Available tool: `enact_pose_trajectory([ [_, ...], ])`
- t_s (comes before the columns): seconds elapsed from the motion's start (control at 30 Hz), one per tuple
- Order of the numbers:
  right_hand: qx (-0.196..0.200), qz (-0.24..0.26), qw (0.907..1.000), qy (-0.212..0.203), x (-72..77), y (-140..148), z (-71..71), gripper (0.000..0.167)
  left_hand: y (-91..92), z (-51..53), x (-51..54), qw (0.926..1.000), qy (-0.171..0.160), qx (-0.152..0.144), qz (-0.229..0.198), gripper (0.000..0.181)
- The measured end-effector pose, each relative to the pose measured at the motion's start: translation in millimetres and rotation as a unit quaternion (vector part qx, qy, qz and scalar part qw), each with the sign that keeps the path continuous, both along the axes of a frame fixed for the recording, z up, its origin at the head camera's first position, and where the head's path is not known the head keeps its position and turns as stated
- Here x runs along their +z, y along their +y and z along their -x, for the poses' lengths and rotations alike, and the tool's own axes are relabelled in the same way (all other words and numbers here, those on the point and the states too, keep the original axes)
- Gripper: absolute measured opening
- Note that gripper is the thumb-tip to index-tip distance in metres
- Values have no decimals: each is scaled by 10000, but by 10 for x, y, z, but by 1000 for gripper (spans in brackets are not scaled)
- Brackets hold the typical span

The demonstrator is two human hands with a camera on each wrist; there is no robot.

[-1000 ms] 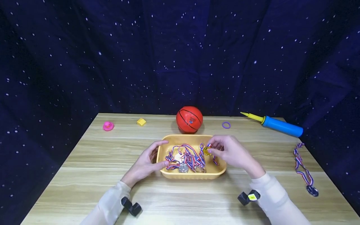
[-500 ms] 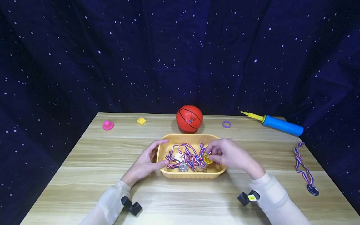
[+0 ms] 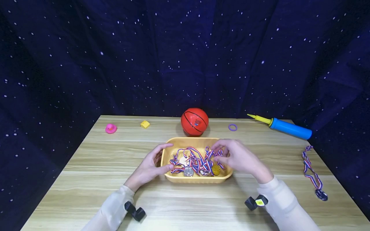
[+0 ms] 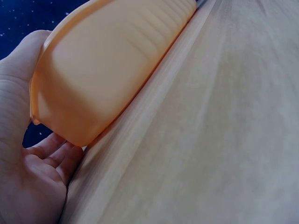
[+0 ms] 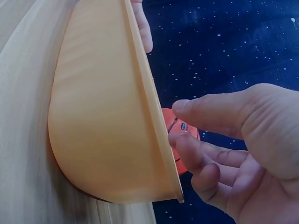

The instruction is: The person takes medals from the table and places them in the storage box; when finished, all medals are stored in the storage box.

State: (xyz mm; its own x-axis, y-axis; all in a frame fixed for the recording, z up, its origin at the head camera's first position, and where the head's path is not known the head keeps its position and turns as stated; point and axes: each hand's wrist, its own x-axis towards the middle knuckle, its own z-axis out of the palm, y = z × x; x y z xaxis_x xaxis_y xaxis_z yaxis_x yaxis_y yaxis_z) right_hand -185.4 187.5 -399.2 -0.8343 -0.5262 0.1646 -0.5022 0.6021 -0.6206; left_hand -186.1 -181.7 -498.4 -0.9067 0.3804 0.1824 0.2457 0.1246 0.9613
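Observation:
My left hand (image 3: 151, 163) grips the left end of a yellow plastic basin (image 3: 196, 180), its thumb over the rim and other fingers against the outer wall. In the left wrist view, fingers (image 4: 60, 156) lie by the basin's lower end. Over the basin's right side hovers my right hand (image 3: 235, 155), thumb and fingertips parted with nothing between them. Below it a gold medal (image 3: 215, 169) lies in the basin. Beside that are a silver medal (image 3: 188, 172), another shiny medal (image 3: 204, 172) and a tangle of red, white and blue ribbons (image 3: 196, 160).
Behind the basin sits a red toy basketball (image 3: 195, 122). A pink rubber duck (image 3: 111, 128) and a yellow toy brick (image 3: 145, 124) are back left. A purple ring (image 3: 232, 127) and a blue hand pump (image 3: 290, 128) lie back right. One ribboned medal (image 3: 321, 194) rests near the table's right edge.
The gold medal has gone down from my right hand's fingertips to the basin's floor, toward the near wall. My right fingers have let it go and risen slightly. The left hand stays put.

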Motion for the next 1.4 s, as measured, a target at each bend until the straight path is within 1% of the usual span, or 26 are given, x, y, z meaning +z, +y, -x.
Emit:
enact_pose_trajectory([
  [0.23, -301, 129, 9994, 57, 79, 36, -8, 29, 9, 13, -9, 10000, 31, 16, 30, 77],
  [0.37, -524, 318, 9975, 338, 144, 102, -28, 30, 29, 9, 4, 10000, 12, 1, 2, 78],
  [0.5, -754, 625, 9928, 685, 204, 234, -60, 33, 56, 2, 5, 10000, 16, -62, -16, 78],
  [0.63, -868, 1003, 9858, 1034, 266, 420, -88, 37, 70, 1, -7, 10000, 4, -66, -19, 78],
  [0.73, -978, 1264, 9785, 1304, 319, 582, -118, 42, 66, 5, -17, 10000, 15, -66, -13, 78],
  [0.87, -1173, 1639, 9680, 1493, 399, 780, -172, 51, 42, 6, -29, 10000, 67, -15, 42, 76],
  [1.0, -1246, 2074, 9584, 1516, 478, 975, -215, 59, 25, 11, -35, 9999, 68, 31, 92, 77],
  [1.2, -1242, 2588, 9461, 1502, 552, 1248, -305, 70, 8, 14, -31, 10000, 24, -2, 49, 77],
  [1.33, -1293, 2713, 9405, 1585, 588, 1394, -364, 74, -4, 13, -26, 10000, 14, 37, 78, 78],
  [1.4, -1408, 2606, 9394, 1725, 596, 1478, -398, 76, -5, 16, -24, 9999, 12, 45, 103, 78],
])
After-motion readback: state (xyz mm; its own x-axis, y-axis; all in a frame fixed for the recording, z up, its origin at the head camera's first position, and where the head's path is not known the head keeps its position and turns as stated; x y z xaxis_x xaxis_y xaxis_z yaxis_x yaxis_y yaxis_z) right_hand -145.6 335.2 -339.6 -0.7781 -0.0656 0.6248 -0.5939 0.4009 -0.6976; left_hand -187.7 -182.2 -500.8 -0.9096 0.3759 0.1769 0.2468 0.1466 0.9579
